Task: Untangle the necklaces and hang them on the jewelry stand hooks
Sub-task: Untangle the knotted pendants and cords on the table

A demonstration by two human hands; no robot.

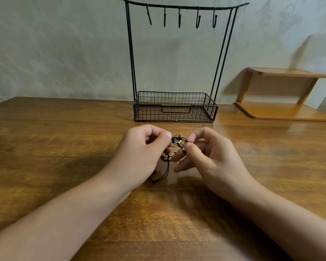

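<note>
- Left hand [145, 147] and right hand [205, 151]: thumb and forefinger of each pinching the tangled necklaces [174, 146], held between them above the table [64, 147].
- Below the pinch: dark cord loop hanging toward the tabletop; strand count unreadable.
- Step judged: untangling, incomplete.
- Next: gentle parting of the knot, no hard pull.
- Beyond the grip: jewelry stand [175, 108], hooks [179, 17] bare.

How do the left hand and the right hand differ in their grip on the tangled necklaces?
The left hand pinches the necklaces with every finger curled in; the right hand pinches them with its lower fingers stretched out toward the left. A cord loop dangles below the left hand, none below the right hand. Both work in front of the jewelry stand, whose hooks are bare.
</note>
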